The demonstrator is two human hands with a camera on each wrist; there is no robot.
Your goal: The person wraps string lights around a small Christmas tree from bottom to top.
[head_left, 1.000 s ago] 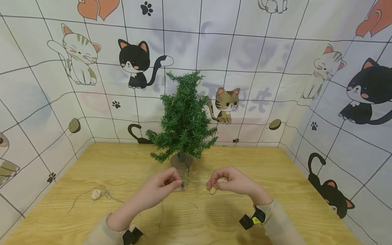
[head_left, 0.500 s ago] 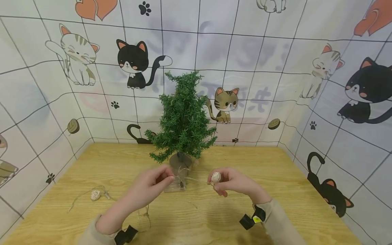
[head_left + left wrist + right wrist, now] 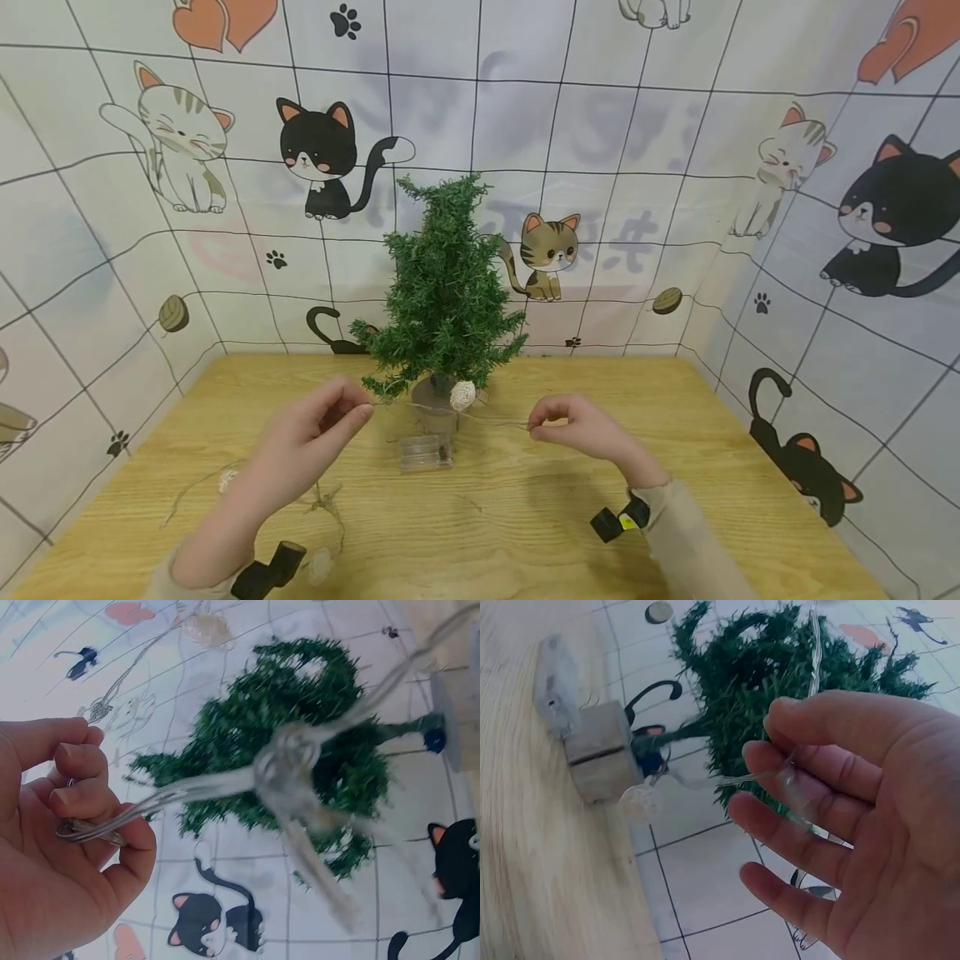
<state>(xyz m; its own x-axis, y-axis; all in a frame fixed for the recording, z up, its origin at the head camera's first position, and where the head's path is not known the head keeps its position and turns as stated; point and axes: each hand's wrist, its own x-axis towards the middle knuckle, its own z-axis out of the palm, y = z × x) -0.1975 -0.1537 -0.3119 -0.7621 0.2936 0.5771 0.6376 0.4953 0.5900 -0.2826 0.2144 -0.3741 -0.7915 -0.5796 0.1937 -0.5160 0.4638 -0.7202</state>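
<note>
Between my two hands stretches the thin clear wire of a string light, with a white woven ball hanging on it before the tree's base. My left hand pinches the wire at its left; in the left wrist view the wire loops over the curled fingers and out to a blurred tangle. At the right, my right hand pinches the other end of this stretch between thumb and forefinger, its other fingers loosely spread in the right wrist view. A small green artificial tree stands upright behind on a round grey base.
A clear plastic box lies on the wooden table in front of the base. More wire and a woven ball lie at the left, partly behind my left forearm. Another ball shows near the left wrist. Cat-print cloth encloses the table.
My hands have drawn apart, the left moving left and up. The woven ball, earlier at my right hand, now hangs between them on the stretched wire. The clear box has come into fuller view.
</note>
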